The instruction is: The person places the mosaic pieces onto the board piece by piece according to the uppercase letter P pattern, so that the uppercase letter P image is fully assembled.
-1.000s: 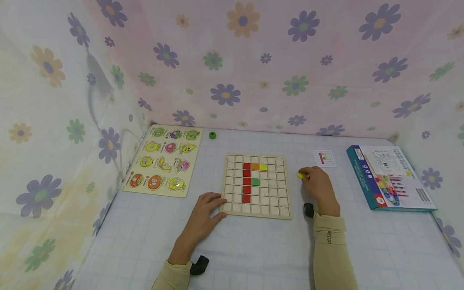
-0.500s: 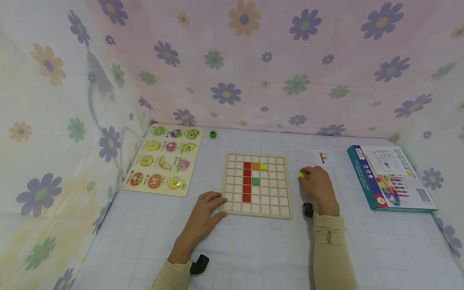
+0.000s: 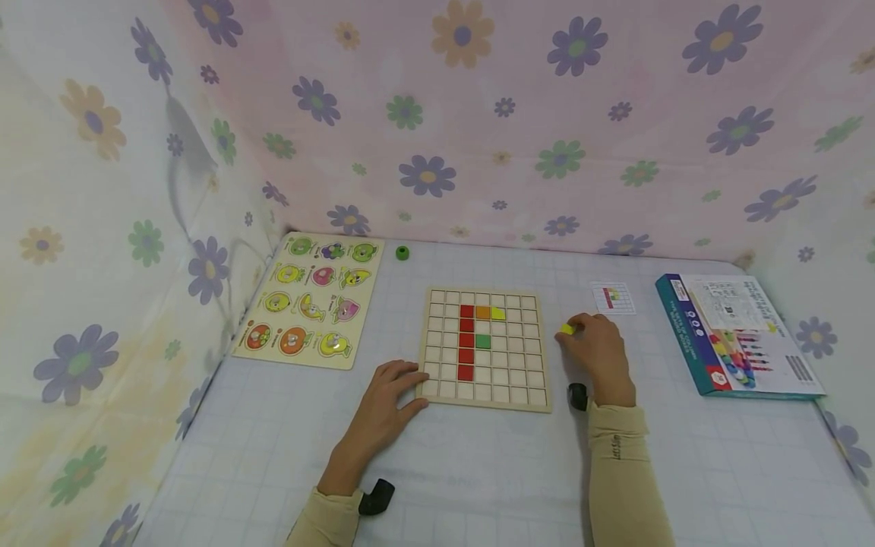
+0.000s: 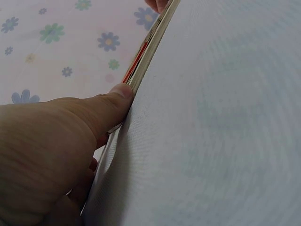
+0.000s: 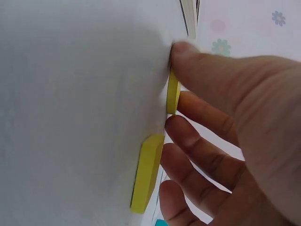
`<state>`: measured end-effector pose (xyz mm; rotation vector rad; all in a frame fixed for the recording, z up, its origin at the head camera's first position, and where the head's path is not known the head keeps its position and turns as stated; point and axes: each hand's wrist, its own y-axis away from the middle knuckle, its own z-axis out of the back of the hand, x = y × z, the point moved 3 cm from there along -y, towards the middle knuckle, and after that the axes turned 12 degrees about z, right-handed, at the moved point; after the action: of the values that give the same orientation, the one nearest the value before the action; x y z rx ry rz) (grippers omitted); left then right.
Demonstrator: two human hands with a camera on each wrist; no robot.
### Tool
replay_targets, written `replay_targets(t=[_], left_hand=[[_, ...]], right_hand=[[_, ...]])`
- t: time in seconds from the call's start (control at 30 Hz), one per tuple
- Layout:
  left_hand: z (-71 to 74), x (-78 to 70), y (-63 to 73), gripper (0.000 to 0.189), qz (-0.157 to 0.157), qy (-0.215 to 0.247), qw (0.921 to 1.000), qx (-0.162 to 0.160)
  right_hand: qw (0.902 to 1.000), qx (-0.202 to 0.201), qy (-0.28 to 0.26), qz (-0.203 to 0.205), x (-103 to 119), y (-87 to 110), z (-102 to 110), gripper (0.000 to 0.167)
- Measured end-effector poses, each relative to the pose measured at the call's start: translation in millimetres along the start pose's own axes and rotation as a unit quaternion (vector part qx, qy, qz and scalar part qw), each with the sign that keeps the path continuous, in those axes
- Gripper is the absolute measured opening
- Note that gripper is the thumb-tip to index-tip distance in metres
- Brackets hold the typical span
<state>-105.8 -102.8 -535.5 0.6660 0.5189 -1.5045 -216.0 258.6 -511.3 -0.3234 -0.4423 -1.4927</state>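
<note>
A square wooden grid board (image 3: 509, 404) lies mid-table with a column of red tiles (image 3: 466, 341), an orange tile (image 3: 483, 312), a yellow tile (image 3: 497, 313) and a green tile (image 3: 482, 342) in its cells. At its near left corner my left hand (image 3: 381, 406) rests with spread, relaxed fingers; in the left wrist view the thumb (image 4: 123, 90) touches the board's edge. Right of the board, my right hand (image 3: 599, 353) pinches a small yellow block (image 5: 172, 94) between thumb and index finger, low over the table. A second yellow block (image 5: 148, 174) lies under the other fingertips, hidden in the head view.
A pattern card (image 3: 614, 298) lies beyond my right hand, with a toy box (image 3: 745, 334) farther right. On the left lies a fruit picture board (image 3: 307, 300); a small green ring (image 3: 402, 253) sits behind the grid board. Flowered cloth walls enclose the table.
My right hand has shifted slightly left, and the yellow block at its fingertips shows a different side. The left hand keeps its place at the board's corner.
</note>
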Motion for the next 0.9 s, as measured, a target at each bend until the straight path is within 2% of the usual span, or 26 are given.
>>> replay_targets(t=[0.17, 0.3, 0.47, 0.9], left_hand=[[0.3, -1.0, -0.1, 0.040, 0.003, 0.004, 1.0000, 0.003], [0.0, -1.1, 0.4, 0.040, 0.004, 0.000, 1.0000, -0.001], [-0.3, -0.9, 0.7, 0.040, 0.004, 0.000, 1.0000, -0.002], [-0.1, -0.7, 0.2, 0.040, 0.001, 0.003, 1.0000, -0.003]], right_hand=[[0.9995, -0.004, 0.011, 0.029, 1.7, -2.5, -0.5, 0.040], [0.9992, 0.003, 0.019, 0.036, 2.3, -3.6, -0.7, 0.040], [0.9992, 0.007, 0.014, 0.037, 2.1, -3.9, -0.5, 0.040], [0.9966, -0.001, -0.004, 0.083, 6.5, 0.9, 6.2, 0.043]])
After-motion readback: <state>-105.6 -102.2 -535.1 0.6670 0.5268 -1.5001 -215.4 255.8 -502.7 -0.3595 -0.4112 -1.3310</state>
